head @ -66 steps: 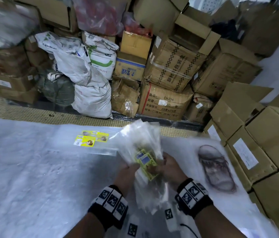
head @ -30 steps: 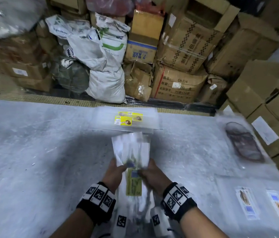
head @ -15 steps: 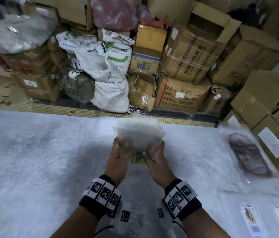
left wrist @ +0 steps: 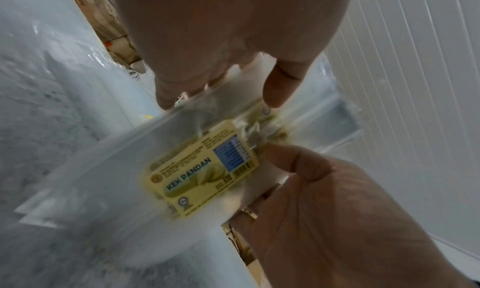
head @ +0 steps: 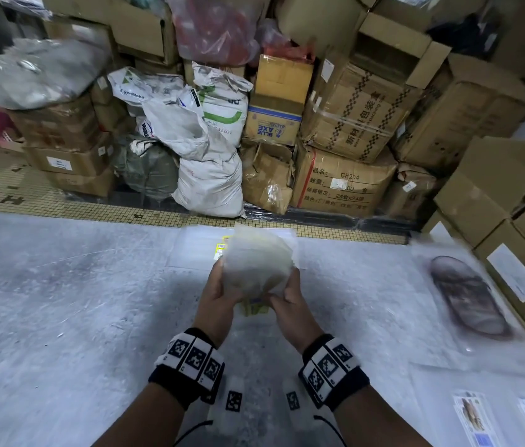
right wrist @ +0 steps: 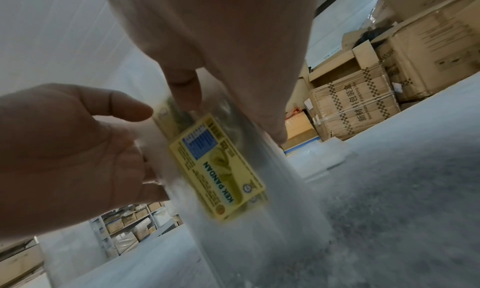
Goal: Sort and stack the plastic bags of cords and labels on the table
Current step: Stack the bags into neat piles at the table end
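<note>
Both of your hands hold one bundle of clear plastic bags above the desk.

Your left hand (head: pixel 219 293) and right hand (head: pixel 288 300) each clamp their grip on the lower part of the bundle of bags (head: pixel 256 264), thumbs on the near face, fingers curled behind. The yellow "KEK PANDAN" label (left wrist: pixel 202 167) sits between your two grips. The bundle is lifted off the grey desk (head: pixel 61 301), in front of a flat stack of bags (head: pixel 196 250) lying near the far edge.
</note>
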A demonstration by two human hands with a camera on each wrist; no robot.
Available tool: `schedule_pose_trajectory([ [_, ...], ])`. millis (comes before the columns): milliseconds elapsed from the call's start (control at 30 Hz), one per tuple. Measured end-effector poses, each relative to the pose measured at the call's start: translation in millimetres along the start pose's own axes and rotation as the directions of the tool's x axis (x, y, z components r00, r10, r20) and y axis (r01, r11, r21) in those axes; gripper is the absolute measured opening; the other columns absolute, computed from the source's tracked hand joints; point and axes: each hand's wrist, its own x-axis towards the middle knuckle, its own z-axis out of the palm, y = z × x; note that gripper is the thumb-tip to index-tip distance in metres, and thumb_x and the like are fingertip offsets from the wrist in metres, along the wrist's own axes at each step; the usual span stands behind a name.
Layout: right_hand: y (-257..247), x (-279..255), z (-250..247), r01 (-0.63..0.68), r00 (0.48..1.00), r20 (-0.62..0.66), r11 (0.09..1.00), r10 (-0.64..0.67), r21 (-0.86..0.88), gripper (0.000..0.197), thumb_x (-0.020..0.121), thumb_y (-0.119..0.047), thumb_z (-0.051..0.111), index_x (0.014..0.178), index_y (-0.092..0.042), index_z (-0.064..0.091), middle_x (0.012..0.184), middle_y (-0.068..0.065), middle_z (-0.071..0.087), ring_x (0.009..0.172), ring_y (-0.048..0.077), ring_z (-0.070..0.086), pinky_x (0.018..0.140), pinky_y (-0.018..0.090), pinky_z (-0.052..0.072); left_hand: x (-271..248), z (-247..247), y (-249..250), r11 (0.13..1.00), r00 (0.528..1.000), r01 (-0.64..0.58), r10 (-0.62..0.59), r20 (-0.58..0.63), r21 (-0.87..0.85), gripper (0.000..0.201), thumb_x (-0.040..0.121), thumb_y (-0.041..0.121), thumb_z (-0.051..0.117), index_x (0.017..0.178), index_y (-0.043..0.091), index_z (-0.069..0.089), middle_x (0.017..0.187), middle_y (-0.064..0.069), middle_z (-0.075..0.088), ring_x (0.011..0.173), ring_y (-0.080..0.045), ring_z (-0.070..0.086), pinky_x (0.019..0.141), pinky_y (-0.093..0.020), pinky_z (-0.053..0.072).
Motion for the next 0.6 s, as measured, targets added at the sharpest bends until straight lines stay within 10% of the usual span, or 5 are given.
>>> schedule_pose_trajectory([
  [133, 0.9, 2.6, 1.7, 0.002, 1.0, 0.01, 0.997, -0.003, 0.075, 0.07, 0.087, -0.001, 0.054, 0.135, -0.047, 0.032, 0.133, 0.004, 0.056, 0.119, 0.021, 0.058, 0.092, 0.039, 0.056, 0.1, 2.6, 4.2, 0.999, 0.999, -0.022, 0.023, 0.026, -0.035, 0.077, 0.058, -0.001, 0.054, 0.134, 0.007, 0.046, 0.104, -0.005, 0.066, 0.088, -0.006, 0.067, 0.065, -0.022, 0.053],
  [367, -0.7, 6.0, 2.5, 0.022, 1.0, 0.001, 0.981, -0.023, 0.192, 0.082, 0.066, 0.003, 0.049, 0.139, -0.032, 0.036, 0.131, 0.004, 0.055, 0.112, 0.018, 0.059, 0.076, 0.03, 0.057, 1.1, 4.4, 1.0, 0.998, 0.998, -0.032, 0.035, 0.056, -0.061, 0.086, 0.054, -0.001, 0.05, 0.14, 0.0, 0.04, 0.103, -0.009, 0.063, 0.082, -0.004, 0.066, 0.061, -0.02, 0.052],
  [600, 5.4, 8.5, 3.7, 0.001, 1.0, -0.002, 0.984, -0.001, 0.181, 0.082, 0.077, 0.023, 0.042, 0.147, -0.018, 0.031, 0.119, 0.006, 0.06, 0.093, 0.008, 0.068, 0.065, 0.028, 0.056, -0.5, 5.4, -4.0, 0.999, 0.998, -0.005, 0.007, 0.057, -0.045, 0.082, 0.055, 0.0, 0.056, 0.136, -0.009, 0.043, 0.103, -0.01, 0.066, 0.085, -0.006, 0.068, 0.062, -0.021, 0.053],
])
